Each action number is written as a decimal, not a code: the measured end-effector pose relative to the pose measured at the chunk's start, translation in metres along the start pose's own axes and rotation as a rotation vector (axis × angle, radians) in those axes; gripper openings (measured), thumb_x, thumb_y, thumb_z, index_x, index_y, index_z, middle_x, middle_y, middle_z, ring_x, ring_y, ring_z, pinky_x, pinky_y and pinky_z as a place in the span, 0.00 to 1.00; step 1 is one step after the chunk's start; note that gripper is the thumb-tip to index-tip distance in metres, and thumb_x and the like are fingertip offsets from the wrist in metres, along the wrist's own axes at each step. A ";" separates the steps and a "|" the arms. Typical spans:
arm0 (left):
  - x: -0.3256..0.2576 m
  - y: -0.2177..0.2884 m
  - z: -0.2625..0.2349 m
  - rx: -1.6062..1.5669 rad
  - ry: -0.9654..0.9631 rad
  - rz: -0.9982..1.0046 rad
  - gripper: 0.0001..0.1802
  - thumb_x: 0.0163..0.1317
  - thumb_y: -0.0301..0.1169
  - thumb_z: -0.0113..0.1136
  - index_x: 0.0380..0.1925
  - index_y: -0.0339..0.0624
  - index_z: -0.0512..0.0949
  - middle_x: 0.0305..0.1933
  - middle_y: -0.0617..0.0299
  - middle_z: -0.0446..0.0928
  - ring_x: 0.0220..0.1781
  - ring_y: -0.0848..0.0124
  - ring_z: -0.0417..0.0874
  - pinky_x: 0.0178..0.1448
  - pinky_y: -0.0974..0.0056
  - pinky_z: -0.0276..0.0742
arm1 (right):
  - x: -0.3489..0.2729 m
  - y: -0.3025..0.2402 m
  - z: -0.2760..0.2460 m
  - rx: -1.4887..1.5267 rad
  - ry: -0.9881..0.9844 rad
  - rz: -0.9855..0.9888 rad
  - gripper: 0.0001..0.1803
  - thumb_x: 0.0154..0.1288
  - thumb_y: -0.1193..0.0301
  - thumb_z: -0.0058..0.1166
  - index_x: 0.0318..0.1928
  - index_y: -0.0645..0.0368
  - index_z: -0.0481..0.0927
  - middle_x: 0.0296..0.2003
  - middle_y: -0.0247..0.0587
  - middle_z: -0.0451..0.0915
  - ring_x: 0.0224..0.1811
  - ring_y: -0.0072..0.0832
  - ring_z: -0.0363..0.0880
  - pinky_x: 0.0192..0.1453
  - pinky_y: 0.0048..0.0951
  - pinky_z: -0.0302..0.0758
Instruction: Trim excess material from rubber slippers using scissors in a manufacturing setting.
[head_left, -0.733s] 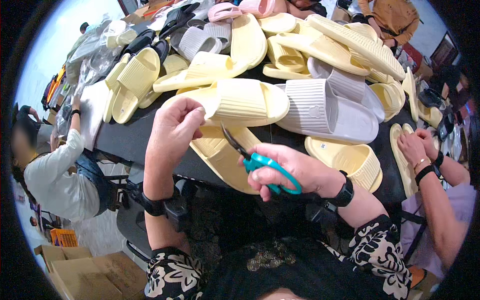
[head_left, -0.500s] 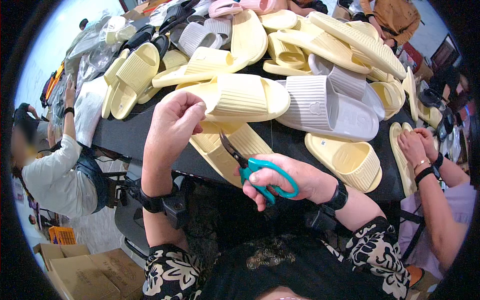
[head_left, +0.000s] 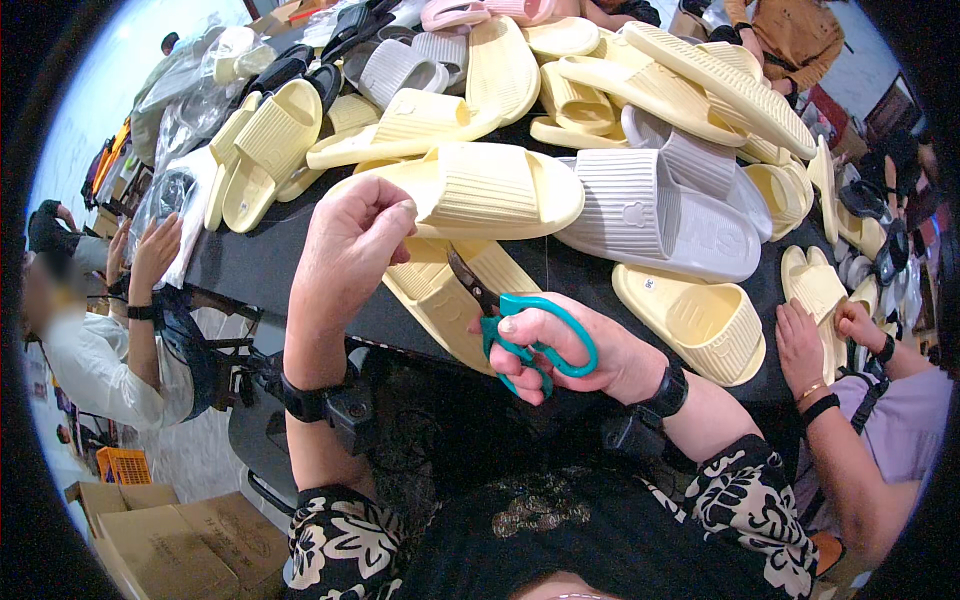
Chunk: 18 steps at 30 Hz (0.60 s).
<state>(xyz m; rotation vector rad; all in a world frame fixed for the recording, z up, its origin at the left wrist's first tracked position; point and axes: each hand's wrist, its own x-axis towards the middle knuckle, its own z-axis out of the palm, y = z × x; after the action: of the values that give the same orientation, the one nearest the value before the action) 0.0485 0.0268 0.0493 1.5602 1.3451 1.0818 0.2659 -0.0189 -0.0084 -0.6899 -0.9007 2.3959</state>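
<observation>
My right hand (head_left: pixel 580 345) is wrapped around the teal handles of a pair of scissors (head_left: pixel 492 332), low in the middle of the frame, with fingers through and around the loops. Their long axis slants, handles at lower right, dark blades pointing toward the upper left and ending below the strap of the upper yellow slipper (head_left: pixel 490 190). The blades lie across my view of the lower yellow slipper (head_left: pixel 432 298); whether they touch it, or how far they are parted, I can't make out. My left hand (head_left: pixel 352 235), left of centre, is curled closed with thumb and forefinger together; I can't tell whether anything thin is pinched there. It covers part of the upper slipper's left end, and I can't tell if it touches. That slipper runs almost level across the middle, its rounded toe to the right. The lower one is partly hidden by the upper slipper, scissors and fingers, so which way it points is hard to read. To the right, a grey slipper (head_left: pixel 622 205) has its heel toward the lower right, its toe end partly covered by the upper slipper. Below it on the black bench (head_left: pixel 245 262), another yellow slipper (head_left: pixel 725 340) slants with its toe at lower right.
</observation>
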 end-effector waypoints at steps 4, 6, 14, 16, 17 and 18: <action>0.000 -0.003 -0.001 -0.006 -0.011 0.015 0.07 0.60 0.27 0.53 0.29 0.33 0.74 0.24 0.64 0.74 0.22 0.80 0.74 0.27 0.75 0.72 | 0.001 0.000 -0.003 0.003 0.013 0.005 0.14 0.64 0.62 0.52 0.40 0.60 0.71 0.24 0.36 0.75 0.17 0.21 0.72 0.18 0.23 0.70; 0.000 -0.004 -0.003 -0.011 -0.015 0.030 0.07 0.60 0.27 0.53 0.29 0.33 0.74 0.24 0.64 0.75 0.22 0.80 0.74 0.27 0.75 0.72 | -0.001 -0.001 -0.003 -0.022 -0.007 0.007 0.14 0.63 0.62 0.52 0.40 0.60 0.71 0.23 0.35 0.75 0.17 0.20 0.71 0.17 0.23 0.69; -0.001 0.000 -0.010 -0.140 0.111 0.121 0.06 0.63 0.26 0.51 0.31 0.34 0.74 0.26 0.63 0.75 0.22 0.79 0.74 0.28 0.74 0.69 | -0.026 -0.024 0.007 -0.482 0.198 -0.134 0.19 0.61 0.69 0.50 0.51 0.64 0.69 0.21 0.34 0.74 0.17 0.17 0.72 0.19 0.16 0.69; -0.002 0.006 -0.014 -0.213 0.203 0.192 0.07 0.63 0.27 0.50 0.31 0.33 0.74 0.27 0.61 0.75 0.24 0.77 0.74 0.30 0.74 0.69 | -0.028 -0.034 0.001 -0.518 0.281 -0.286 0.17 0.62 0.70 0.49 0.50 0.63 0.69 0.22 0.33 0.74 0.17 0.16 0.71 0.19 0.17 0.69; -0.002 0.008 -0.017 -0.234 0.251 0.232 0.08 0.64 0.27 0.50 0.32 0.33 0.75 0.28 0.60 0.76 0.25 0.77 0.75 0.31 0.73 0.69 | -0.029 -0.039 -0.002 -0.523 0.323 -0.338 0.17 0.63 0.70 0.49 0.50 0.63 0.69 0.23 0.33 0.74 0.17 0.15 0.71 0.20 0.16 0.69; -0.001 0.010 -0.022 -0.254 0.300 0.273 0.08 0.64 0.27 0.49 0.33 0.32 0.75 0.29 0.59 0.76 0.25 0.76 0.75 0.31 0.73 0.69 | -0.030 -0.045 -0.004 -0.527 0.364 -0.390 0.16 0.63 0.70 0.49 0.50 0.62 0.69 0.23 0.33 0.74 0.17 0.15 0.71 0.20 0.16 0.69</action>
<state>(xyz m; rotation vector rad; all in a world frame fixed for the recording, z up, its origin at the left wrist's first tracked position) 0.0308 0.0250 0.0659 1.4589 1.1474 1.6417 0.3023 -0.0048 0.0292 -0.9935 -1.3682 1.6285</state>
